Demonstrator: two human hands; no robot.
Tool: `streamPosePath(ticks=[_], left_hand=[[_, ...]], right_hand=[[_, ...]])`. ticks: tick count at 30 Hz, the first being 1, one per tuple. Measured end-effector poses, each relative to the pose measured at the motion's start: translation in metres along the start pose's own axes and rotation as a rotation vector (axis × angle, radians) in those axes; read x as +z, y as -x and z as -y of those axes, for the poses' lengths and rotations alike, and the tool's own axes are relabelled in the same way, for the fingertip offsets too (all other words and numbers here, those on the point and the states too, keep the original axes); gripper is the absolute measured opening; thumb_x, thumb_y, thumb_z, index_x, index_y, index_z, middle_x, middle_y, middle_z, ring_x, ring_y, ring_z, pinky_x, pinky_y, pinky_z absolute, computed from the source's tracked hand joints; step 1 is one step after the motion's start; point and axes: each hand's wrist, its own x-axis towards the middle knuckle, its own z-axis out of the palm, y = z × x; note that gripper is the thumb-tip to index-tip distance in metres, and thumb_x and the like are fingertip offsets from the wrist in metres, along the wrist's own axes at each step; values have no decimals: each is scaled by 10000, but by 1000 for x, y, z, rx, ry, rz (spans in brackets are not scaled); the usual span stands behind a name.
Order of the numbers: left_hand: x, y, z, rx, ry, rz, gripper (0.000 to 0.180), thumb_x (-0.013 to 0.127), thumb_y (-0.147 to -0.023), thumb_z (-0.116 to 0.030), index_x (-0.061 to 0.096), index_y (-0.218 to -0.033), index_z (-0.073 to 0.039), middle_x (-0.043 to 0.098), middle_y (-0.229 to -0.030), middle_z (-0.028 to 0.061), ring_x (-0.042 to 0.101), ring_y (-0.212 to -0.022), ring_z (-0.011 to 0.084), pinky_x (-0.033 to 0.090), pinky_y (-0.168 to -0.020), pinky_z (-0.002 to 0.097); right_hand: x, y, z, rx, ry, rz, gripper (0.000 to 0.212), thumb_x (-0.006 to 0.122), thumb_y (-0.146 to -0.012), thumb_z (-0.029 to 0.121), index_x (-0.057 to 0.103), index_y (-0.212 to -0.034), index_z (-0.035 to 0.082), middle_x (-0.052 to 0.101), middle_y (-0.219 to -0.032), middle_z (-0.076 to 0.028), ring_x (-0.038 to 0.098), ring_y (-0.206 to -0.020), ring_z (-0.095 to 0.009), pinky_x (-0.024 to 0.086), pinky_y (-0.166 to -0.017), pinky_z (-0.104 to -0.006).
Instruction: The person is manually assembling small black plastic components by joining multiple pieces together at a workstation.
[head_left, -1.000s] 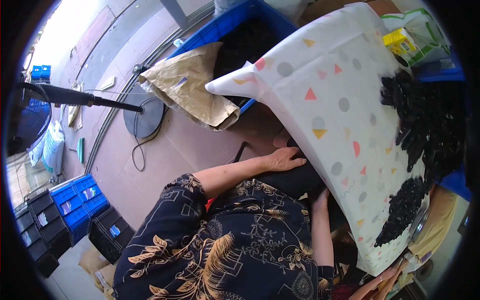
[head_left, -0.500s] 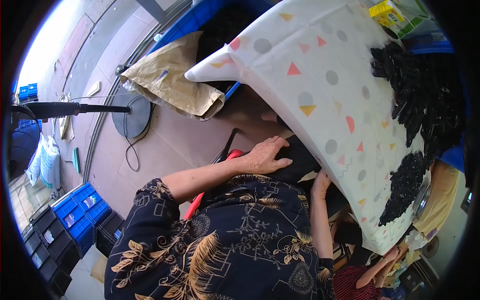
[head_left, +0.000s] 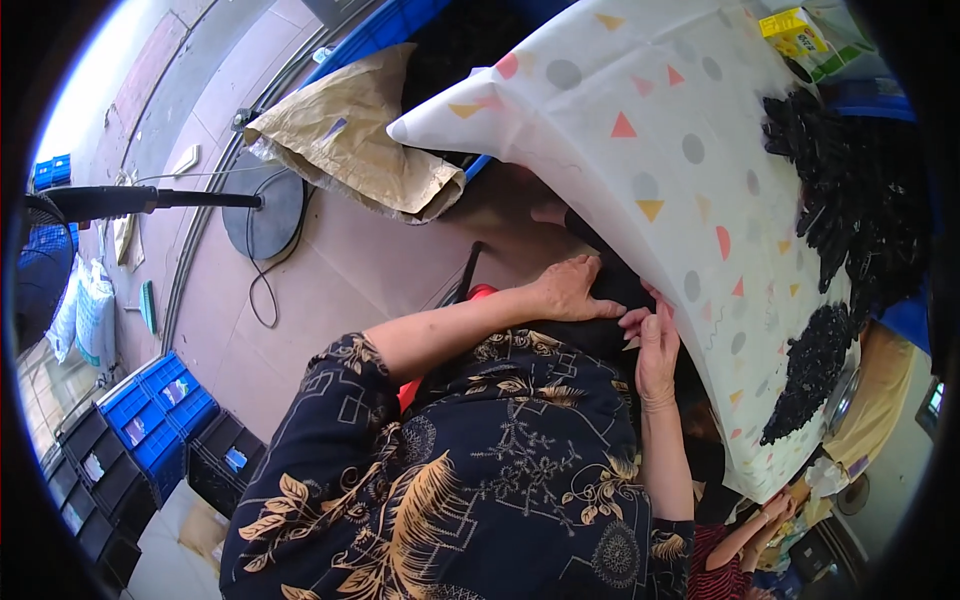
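My left hand (head_left: 572, 287) lies on my dark trousers (head_left: 560, 338), thumb stretched out and the other fingers partly out of sight. It appears to hold nothing. Beside it, my right hand (head_left: 656, 352) is raised over my lap at the near edge of a white tablecloth (head_left: 590, 130) printed with coloured shapes. Its fingers are apart, one of them close to the cloth's edge; I cannot tell if it touches. Nothing shows in that hand. On the right part of the cloth lie a large heap of shiny black pieces (head_left: 860, 210) and a smaller black heap (head_left: 812, 370).
A brown paper sack (head_left: 350, 140) hangs over a blue bin (head_left: 365, 45) holding dark contents. A stand's round base (head_left: 265, 215) with a cable is on the floor at left, near blue crates (head_left: 165, 410) and black crates (head_left: 95, 455). A co-worker's arms (head_left: 750, 530) reach the table's lower right.
My right hand has come up from beside the table edge into fuller view, its fingers now apart. The left hand stays on my lap. The whole view has shifted slightly.
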Motion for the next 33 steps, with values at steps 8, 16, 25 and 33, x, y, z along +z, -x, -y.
streamPosePath(ticks=[8, 16, 25, 33], left_hand=[[-9, 18, -12, 2, 45, -35, 707, 677, -685, -484, 537, -1142, 37, 607, -1047, 225, 589, -1026, 343, 475, -873, 410], [4, 10, -5, 192, -8, -159, 532, 698, -695, -370, 575, -1042, 14, 604, -1036, 201, 584, -986, 348, 473, -839, 419], [12, 3, -10, 93, -18, -169, 533, 727, -702, -368, 574, -1053, 2, 549, -1174, 197, 549, -1066, 330, 451, -880, 404], [2, -17, 23, 49, 486, -55, 220, 663, -817, -182, 645, -948, -5, 663, -866, 67, 601, -838, 161, 472, -775, 304]], right_hand=[[10, -8, 20, 105, -606, 31, 486, 498, -950, 361, 400, -1352, 105, 481, -1321, -91, 573, -974, -192, 451, -688, -257], [6, -4, 15, 111, -536, -93, 420, 555, -932, 302, 466, -1283, 89, 563, -1194, -89, 599, -868, -174, 457, -628, -248], [-16, 3, -21, 140, -459, -262, 380, 614, -902, 247, 512, -1237, 98, 599, -1010, -52, 576, -779, -132, 427, -586, -246], [-49, 27, -67, 302, -662, -556, 205, 613, -881, 168, 576, -1074, 112, 608, -891, -21, 584, -791, -137, 438, -622, -262]])
